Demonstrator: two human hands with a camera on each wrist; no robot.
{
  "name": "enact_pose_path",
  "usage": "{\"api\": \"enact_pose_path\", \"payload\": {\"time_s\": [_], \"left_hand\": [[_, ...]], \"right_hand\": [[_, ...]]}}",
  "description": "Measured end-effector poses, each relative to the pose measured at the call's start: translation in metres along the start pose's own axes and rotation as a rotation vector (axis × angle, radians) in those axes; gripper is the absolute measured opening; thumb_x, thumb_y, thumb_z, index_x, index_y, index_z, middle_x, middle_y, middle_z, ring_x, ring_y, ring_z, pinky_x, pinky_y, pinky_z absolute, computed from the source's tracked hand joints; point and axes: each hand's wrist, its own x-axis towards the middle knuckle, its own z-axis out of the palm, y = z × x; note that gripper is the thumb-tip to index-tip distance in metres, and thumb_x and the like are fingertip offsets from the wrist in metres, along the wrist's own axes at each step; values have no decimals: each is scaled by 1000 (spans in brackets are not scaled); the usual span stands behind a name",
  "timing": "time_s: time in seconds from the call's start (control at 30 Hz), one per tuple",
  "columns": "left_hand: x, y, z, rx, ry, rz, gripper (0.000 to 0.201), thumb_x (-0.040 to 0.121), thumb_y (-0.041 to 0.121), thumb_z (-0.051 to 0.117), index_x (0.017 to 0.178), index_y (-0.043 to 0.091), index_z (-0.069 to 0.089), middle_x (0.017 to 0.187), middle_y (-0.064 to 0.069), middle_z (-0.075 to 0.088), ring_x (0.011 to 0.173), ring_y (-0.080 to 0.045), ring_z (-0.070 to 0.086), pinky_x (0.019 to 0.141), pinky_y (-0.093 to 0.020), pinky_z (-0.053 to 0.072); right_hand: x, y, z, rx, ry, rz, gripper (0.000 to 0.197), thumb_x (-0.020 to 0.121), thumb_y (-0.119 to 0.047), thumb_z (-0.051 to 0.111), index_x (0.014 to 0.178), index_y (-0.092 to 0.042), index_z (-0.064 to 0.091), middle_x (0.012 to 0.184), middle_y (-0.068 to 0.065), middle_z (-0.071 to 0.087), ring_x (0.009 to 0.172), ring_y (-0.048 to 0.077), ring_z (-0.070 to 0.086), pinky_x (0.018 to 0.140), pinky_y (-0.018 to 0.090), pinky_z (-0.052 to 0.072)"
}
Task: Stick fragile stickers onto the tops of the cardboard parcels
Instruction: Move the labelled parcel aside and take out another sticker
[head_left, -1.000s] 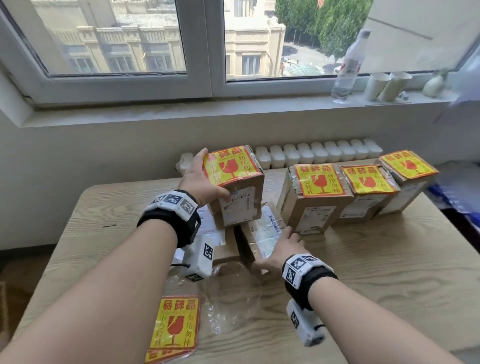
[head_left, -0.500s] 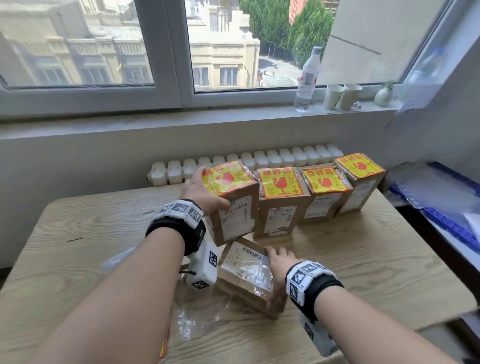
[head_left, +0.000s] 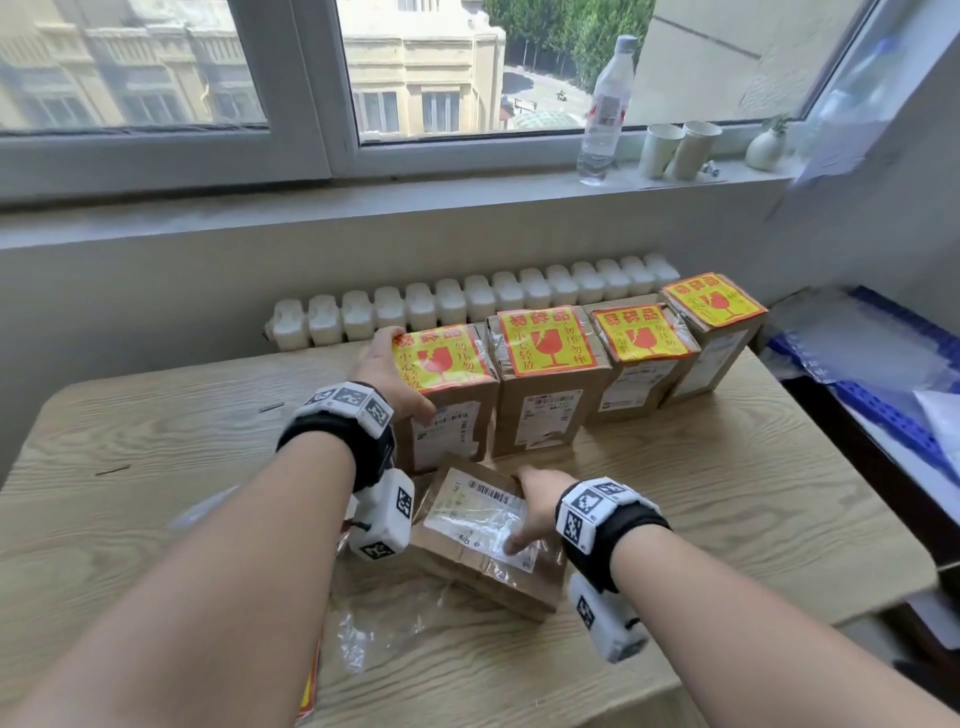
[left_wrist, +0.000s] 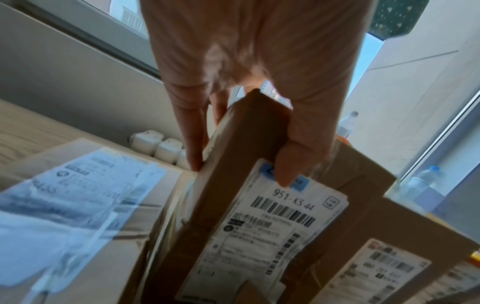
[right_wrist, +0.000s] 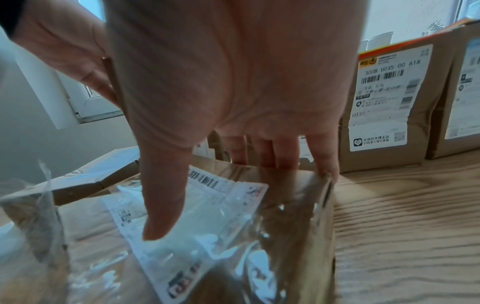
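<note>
Four upright cardboard parcels with yellow-and-red fragile stickers on top stand in a row at the back of the table (head_left: 727, 509). My left hand (head_left: 387, 374) grips the leftmost one (head_left: 447, 415), which stands against its neighbour (head_left: 545, 410). In the left wrist view the thumb (left_wrist: 293, 164) lies on this parcel's (left_wrist: 233, 216) shipping label and the fingers reach down its far side. Nearer me a parcel without a sticker (head_left: 483, 545) lies flat. My right hand (head_left: 535, 506) holds it, thumb (right_wrist: 161, 205) on the taped label and fingers over the far edge of the parcel (right_wrist: 285, 216).
A sticker sheet (head_left: 309, 691) peeks out under my left forearm beside crumpled clear plastic (head_left: 374, 629). A radiator (head_left: 467, 306) runs behind the table. A water bottle (head_left: 605, 109), paper cups (head_left: 675, 150) and a small vase (head_left: 766, 148) stand on the sill. Blue bins (head_left: 883, 410) are at the right.
My left hand has carried the stickered parcel right and set it upright against the row. My right hand has stayed on the flat parcel, which has turned slightly.
</note>
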Motion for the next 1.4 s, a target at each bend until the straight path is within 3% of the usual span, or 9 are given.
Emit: {"api": "enact_pose_path", "payload": {"time_s": [0.33, 0.63, 0.77, 0.83, 0.9, 1.03, 1.17, 1.27, 1.4], "left_hand": [[15, -14, 20, -2, -42, -21, 123, 44, 14, 91, 144, 31, 22, 135, -4, 45, 116, -27, 52, 93, -48, 50], [-16, -30, 15, -33, -63, -44, 144, 49, 6, 90, 149, 38, -9, 154, -8, 27, 138, -31, 35, 104, -54, 40], [-36, -38, 11, -108, 183, -71, 98, 60, 12, 85, 141, 27, 32, 133, -9, 50, 116, -25, 54, 91, -40, 51], [-47, -42, 10, -99, 301, -68, 47, 67, 20, 79, 110, 21, 59, 101, -1, 63, 93, -18, 61, 75, -27, 48], [-60, -45, 12, -124, 324, -66, 14, 70, 24, 74, 79, 18, 65, 77, 3, 64, 79, -17, 61, 66, -24, 43], [-80, -52, 24, -208, 318, -121, 18, 73, 23, 67, 60, 14, 60, 62, -2, 61, 65, -18, 54, 63, -24, 43], [-97, -52, 41, -197, 171, -197, 19, 73, 19, 66, 56, 15, 58, 61, -4, 61, 66, -21, 57, 72, -32, 53], [-110, -43, 51, -160, 70, -193, 10, 74, 22, 69, 68, 14, 65, 67, -2, 66, 65, -19, 61, 69, -30, 54], [-127, -27, 54, -185, 1, -203, 33, 72, 38, 76, 96, 18, 66, 96, -3, 70, 86, -19, 66, 71, -31, 54]], "right_hand": [[19, 1, 8, 54, 9, 11, 72, 62, -50, 82, 119, -20, 50, 116, 2, 62, 103, 22, 60, 90, 41, 52], [15, 6, 11, 124, -11, 81, 77, 60, -45, 86, 123, -19, 50, 118, 1, 63, 105, 22, 62, 92, 42, 52], [9, 14, 9, 139, -106, 115, 79, 45, -46, 90, 111, -23, 54, 105, -3, 66, 94, 21, 65, 85, 42, 55], [12, 20, 12, 143, -121, 98, 88, 34, -48, 90, 112, -24, 57, 104, -4, 68, 94, 21, 66, 86, 43, 55], [10, 21, 13, 185, -113, 88, 92, 36, -43, 92, 118, -22, 56, 106, -4, 68, 96, 21, 66, 87, 43, 55], [-3, 23, 9, 254, -69, 85, 96, 54, -25, 92, 137, -18, 44, 124, 2, 61, 111, 26, 59, 93, 44, 52], [-14, 27, 7, 258, -50, 2, 68, 62, -19, 89, 119, -18, 53, 108, 0, 60, 98, 21, 59, 81, 35, 54], [-27, 32, 0, 218, -35, -66, 53, 67, -23, 86, 110, -20, 54, 103, -3, 56, 94, 17, 55, 58, 26, 45], [-42, 46, -8, 258, -11, -113, 47, 70, -20, 85, 104, -21, 52, 99, -5, 55, 91, 16, 58, 53, 25, 47]]}}
